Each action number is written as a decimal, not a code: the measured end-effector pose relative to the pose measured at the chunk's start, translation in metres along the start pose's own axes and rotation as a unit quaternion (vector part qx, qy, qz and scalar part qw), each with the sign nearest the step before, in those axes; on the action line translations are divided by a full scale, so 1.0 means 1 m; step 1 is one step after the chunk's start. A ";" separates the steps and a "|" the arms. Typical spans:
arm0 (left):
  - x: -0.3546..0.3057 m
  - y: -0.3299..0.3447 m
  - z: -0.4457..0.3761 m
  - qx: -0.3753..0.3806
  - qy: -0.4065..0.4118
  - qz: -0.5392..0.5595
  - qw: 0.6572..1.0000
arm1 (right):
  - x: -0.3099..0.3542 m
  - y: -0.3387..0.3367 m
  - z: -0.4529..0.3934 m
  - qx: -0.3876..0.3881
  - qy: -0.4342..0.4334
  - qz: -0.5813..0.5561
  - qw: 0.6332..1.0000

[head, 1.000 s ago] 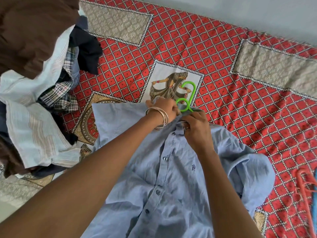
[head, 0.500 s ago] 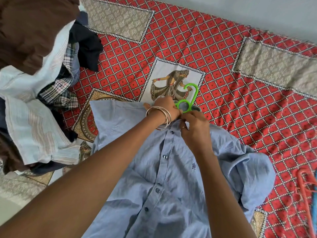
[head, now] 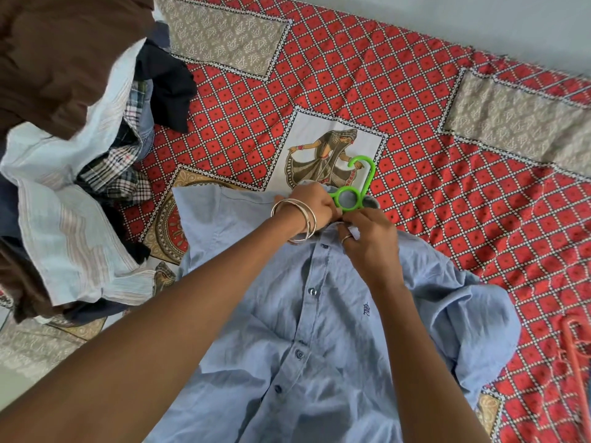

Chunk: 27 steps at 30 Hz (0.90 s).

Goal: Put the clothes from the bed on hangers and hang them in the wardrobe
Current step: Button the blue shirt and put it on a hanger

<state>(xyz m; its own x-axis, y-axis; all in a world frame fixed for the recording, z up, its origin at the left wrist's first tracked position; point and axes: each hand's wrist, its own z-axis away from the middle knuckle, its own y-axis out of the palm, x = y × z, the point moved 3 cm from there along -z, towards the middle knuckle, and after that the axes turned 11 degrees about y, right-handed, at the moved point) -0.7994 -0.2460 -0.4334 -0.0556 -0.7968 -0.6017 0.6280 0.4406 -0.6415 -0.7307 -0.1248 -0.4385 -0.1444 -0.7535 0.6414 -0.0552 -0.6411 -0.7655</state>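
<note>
Your left hand (head: 315, 204) and right hand (head: 367, 238) pinch the shirt (head: 313, 330) collar around the hanger (head: 350, 195). Pile (head: 64, 148) at bed's left edge remains.

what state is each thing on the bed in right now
blue shirt: flat, front up, on hanger
green hanger: inside collar, hook poking out
left hand: pinching collar
right hand: pinching collar
clothes pile: heaped, unhung
orange hanger: lying bare
</note>
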 end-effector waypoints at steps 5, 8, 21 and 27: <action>0.002 0.003 0.011 0.057 0.057 -0.067 0.995 | -0.002 -0.001 -0.010 0.054 -0.006 0.048 0.997; 0.007 0.005 0.013 0.052 0.062 -0.138 0.987 | -0.002 0.001 -0.013 0.102 0.003 0.129 0.986; 0.018 0.019 0.017 -0.007 0.106 -0.113 0.988 | -0.012 -0.006 -0.018 0.198 0.065 0.082 0.974; 0.020 0.018 0.016 -0.004 0.067 -0.080 0.995 | -0.007 -0.002 -0.017 0.212 0.045 0.137 0.967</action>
<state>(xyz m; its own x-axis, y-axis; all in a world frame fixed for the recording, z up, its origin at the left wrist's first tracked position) -0.7765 -0.2604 -0.4495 -0.2565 -0.7951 -0.5496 0.5973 0.3166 -0.7369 -0.7460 -0.1162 -0.4423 -0.1834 -0.8995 0.3966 0.4035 -0.4368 -0.8040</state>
